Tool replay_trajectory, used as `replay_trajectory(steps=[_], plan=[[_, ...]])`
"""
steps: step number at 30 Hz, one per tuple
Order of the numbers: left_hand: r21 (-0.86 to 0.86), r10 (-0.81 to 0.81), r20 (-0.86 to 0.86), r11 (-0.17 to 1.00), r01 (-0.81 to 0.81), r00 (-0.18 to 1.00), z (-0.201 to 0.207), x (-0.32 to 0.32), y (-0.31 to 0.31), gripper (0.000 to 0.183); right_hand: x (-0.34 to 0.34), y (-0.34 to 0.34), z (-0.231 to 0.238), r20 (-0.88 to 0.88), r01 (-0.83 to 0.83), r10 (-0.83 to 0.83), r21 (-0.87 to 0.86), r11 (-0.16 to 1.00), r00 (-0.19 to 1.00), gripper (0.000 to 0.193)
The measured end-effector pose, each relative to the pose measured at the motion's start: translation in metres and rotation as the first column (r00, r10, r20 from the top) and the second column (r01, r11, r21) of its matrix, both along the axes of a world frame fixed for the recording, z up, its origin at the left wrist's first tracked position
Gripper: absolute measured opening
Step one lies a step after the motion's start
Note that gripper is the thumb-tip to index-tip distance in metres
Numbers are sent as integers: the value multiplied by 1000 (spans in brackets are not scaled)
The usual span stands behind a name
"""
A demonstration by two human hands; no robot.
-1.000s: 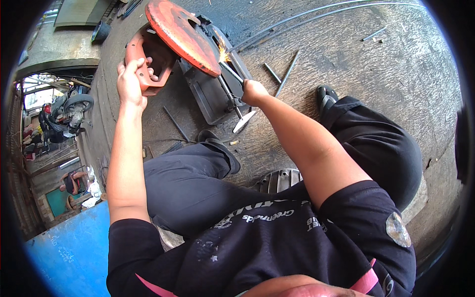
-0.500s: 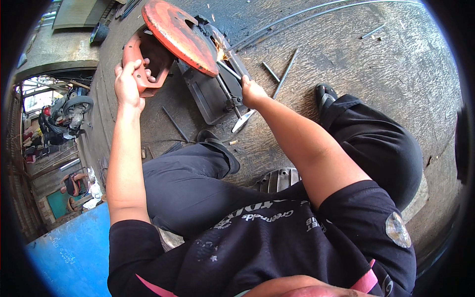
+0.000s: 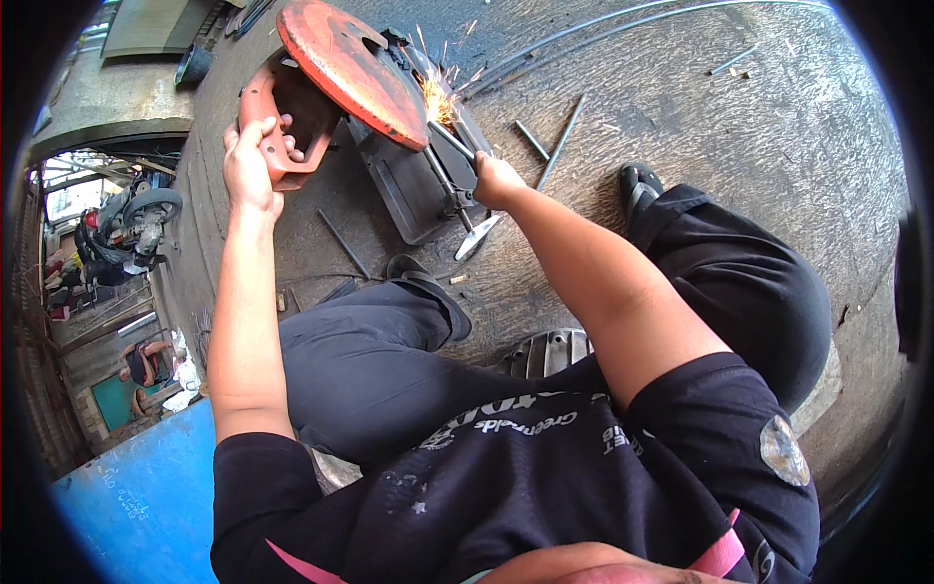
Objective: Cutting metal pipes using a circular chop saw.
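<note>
My left hand [image 3: 251, 173] is wrapped round the red loop handle [image 3: 257, 101] of a cut-off saw. The saw's round red blade guard [image 3: 345, 68] is worn and hides most of the blade. My right hand [image 3: 499, 183] grips a thin metal rod [image 3: 454, 142] that runs in beside the guard, over the dark saw base [image 3: 397, 185]. Orange sparks [image 3: 439, 101] fly where the rod meets the saw; the contact itself is hidden. Below my right hand, a screw clamp [image 3: 453, 195] sits on the base.
Cut metal rods [image 3: 561, 146] lie on the rough floor right of the saw, another rod [image 3: 344, 243] to its left. Long bent rods [image 3: 593, 32] stretch across the far side. My shoes [image 3: 639, 187] flank the saw. A blue panel [image 3: 146, 487], motorcycle [image 3: 136, 219] and person [image 3: 146, 363] are at left.
The sparks have grown brighter and spread wider. Both hands keep their grips, with barely any shift in position.
</note>
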State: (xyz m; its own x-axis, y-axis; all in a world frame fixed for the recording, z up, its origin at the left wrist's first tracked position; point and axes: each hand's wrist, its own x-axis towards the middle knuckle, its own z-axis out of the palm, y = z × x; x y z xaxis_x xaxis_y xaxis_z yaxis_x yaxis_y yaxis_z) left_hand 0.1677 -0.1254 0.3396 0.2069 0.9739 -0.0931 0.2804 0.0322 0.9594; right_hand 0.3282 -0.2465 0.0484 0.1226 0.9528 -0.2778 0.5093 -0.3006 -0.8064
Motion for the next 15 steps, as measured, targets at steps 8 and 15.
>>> replay_trajectory(steps=[8, 15], plan=[[1, -8, 4, 1000, 8, 1000, -1, -1, 2, 39, 6, 4, 1, -89, -20, 18, -21, 1000, 996, 21], [1, 0, 2, 1000, 0, 1000, 1, 0, 0, 37, 4, 9, -3, -359, -79, 35, -107, 991, 933, 31]])
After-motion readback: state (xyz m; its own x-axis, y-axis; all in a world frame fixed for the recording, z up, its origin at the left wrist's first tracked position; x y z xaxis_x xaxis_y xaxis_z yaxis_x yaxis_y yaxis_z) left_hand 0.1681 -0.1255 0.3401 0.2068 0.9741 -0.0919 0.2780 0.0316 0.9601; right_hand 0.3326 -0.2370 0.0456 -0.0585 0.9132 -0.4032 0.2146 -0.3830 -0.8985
